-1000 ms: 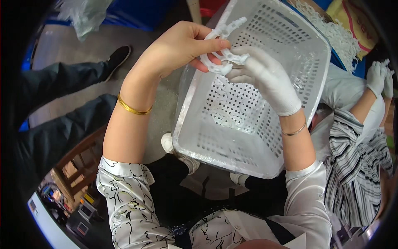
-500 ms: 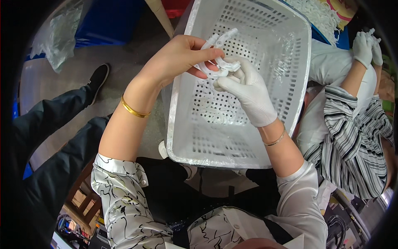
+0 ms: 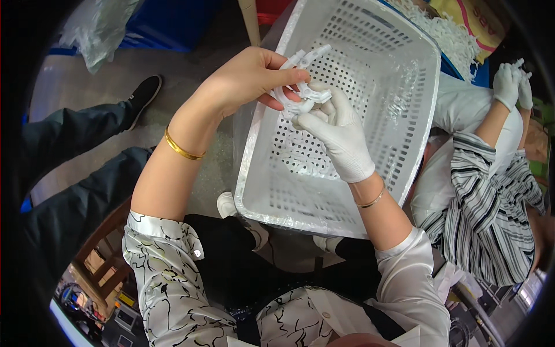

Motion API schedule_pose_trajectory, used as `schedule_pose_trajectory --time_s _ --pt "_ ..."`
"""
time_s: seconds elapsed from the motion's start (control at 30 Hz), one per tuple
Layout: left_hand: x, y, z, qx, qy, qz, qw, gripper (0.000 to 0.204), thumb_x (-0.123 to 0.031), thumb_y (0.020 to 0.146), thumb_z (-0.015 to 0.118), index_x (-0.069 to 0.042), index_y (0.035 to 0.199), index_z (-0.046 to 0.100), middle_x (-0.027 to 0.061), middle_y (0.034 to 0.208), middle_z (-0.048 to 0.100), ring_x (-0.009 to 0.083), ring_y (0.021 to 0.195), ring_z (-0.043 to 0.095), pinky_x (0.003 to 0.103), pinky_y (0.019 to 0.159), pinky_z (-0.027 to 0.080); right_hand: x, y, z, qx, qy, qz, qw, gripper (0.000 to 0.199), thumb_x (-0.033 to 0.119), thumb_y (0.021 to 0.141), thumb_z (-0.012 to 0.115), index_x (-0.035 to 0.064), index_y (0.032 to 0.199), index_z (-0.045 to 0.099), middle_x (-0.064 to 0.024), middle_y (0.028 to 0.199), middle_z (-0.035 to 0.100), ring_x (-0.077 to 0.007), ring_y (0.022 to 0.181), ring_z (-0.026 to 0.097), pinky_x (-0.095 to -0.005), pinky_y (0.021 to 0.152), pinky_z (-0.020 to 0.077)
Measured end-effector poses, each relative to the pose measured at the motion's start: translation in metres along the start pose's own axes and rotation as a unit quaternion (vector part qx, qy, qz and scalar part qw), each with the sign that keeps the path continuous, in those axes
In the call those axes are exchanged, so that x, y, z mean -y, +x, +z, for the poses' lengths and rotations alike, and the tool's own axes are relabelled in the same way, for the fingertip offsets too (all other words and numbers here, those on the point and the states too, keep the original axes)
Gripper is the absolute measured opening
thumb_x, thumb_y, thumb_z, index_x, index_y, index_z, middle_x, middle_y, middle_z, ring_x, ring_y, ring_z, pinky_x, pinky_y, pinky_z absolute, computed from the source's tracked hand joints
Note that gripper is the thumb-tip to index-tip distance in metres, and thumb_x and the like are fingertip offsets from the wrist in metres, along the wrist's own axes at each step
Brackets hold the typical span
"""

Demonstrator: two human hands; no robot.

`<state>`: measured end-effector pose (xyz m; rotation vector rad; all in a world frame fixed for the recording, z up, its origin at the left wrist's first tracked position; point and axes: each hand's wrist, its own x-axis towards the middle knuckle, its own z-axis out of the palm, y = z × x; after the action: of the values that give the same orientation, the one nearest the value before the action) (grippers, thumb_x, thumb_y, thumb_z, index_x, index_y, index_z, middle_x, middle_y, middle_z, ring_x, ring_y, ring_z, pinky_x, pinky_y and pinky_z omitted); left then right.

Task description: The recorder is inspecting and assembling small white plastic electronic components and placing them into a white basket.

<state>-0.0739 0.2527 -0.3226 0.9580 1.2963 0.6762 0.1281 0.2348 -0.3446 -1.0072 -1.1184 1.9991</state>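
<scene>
My bare left hand (image 3: 254, 75) pinches a white curved plastic part (image 3: 314, 55) with narrow, tube-like ends, its thumb on top and fingers beneath. In a white knitted glove, my right hand (image 3: 342, 139) closes on the lower right end of the same part. Whether this is one piece or two joined pieces, I cannot tell. Both hands are over a white perforated plastic basket (image 3: 250, 156), apart from its floor. More white plastic pieces (image 3: 309, 166) lie on the basket floor, partly hard to make out against it.
At the right sits a co-worker in a striped top (image 3: 491, 202), with gloved hands (image 3: 509, 85) holding a small white part. White pieces (image 3: 442, 29) are heaped in a blue container at the upper right. Another person's leg (image 3: 75, 130) stands at left, near a blue bin (image 3: 167, 26).
The view has shifted a little, so the basket appears farther right. Both hands keep their hold on the white part, with the right hand slightly closer to the left.
</scene>
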Motion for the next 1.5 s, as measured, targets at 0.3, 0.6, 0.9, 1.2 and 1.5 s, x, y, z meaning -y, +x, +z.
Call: schedule_pose_trajectory --time_s 0.3,0.6,0.9,1.2,1.5 --pt "0.006 -0.008 -0.007 -0.013 0.013 0.003 1.0 0.028 -0.027 0.092 0.068 -0.003 0.106 0.073 0.0038 0.086 0.072 0.0074 0.076 0.069 0.019 0.059 0.056 -0.008 0.001 0.003 0.031 0.007 0.013 0.999 0.044 0.016 0.096 0.056 -0.0012 0.134 0.043 -0.01 0.113 0.059 -0.016 0.094 0.062 -0.0343 0.087 0.0514" --pt "0.008 -0.002 -0.002 -0.019 0.023 0.013 0.999 0.029 -0.03 0.093 0.068 -0.003 0.105 0.073 0.0025 0.087 0.072 0.0064 0.078 0.068 0.02 0.062 0.055 -0.005 0.001 -0.004 0.04 0.048 0.024 0.998 0.035 0.021 0.098 0.055 -0.0026 0.125 0.051 -0.0092 0.106 0.062 -0.015 0.092 0.063 -0.0335 0.085 0.0516" --pt "0.013 0.001 -0.008 -0.008 0.037 0.002 0.999 0.031 -0.032 0.092 0.069 -0.004 0.105 0.073 0.002 0.089 0.072 0.007 0.079 0.069 0.019 0.062 0.054 -0.009 0.008 -0.012 0.03 0.1 0.028 0.994 0.044 0.034 0.104 0.041 -0.0044 0.122 0.054 -0.0164 0.104 0.065 -0.0223 0.089 0.065 -0.0367 0.084 0.0524" --pt "0.016 0.0 -0.013 0.003 0.034 0.007 0.999 0.031 -0.033 0.091 0.07 -0.005 0.103 0.074 0.0036 0.088 0.073 0.0083 0.077 0.07 0.02 0.06 0.054 -0.008 0.013 -0.018 0.037 0.075 0.03 0.996 0.04 0.032 0.103 0.047 -0.0037 0.117 0.057 -0.0151 0.101 0.065 -0.019 0.085 0.064 -0.0349 0.08 0.0525" --pt "0.016 0.002 -0.014 0.011 0.026 0.012 1.0 0.029 -0.032 0.091 0.071 -0.005 0.1 0.074 0.0047 0.087 0.073 0.0086 0.076 0.071 0.019 0.059 0.054 -0.009 0.016 -0.015 0.023 0.058 0.017 0.998 0.044 0.033 0.104 0.045 -0.0054 0.124 0.056 -0.0106 0.097 0.062 -0.0137 0.079 0.057 -0.029 0.076 0.0478"
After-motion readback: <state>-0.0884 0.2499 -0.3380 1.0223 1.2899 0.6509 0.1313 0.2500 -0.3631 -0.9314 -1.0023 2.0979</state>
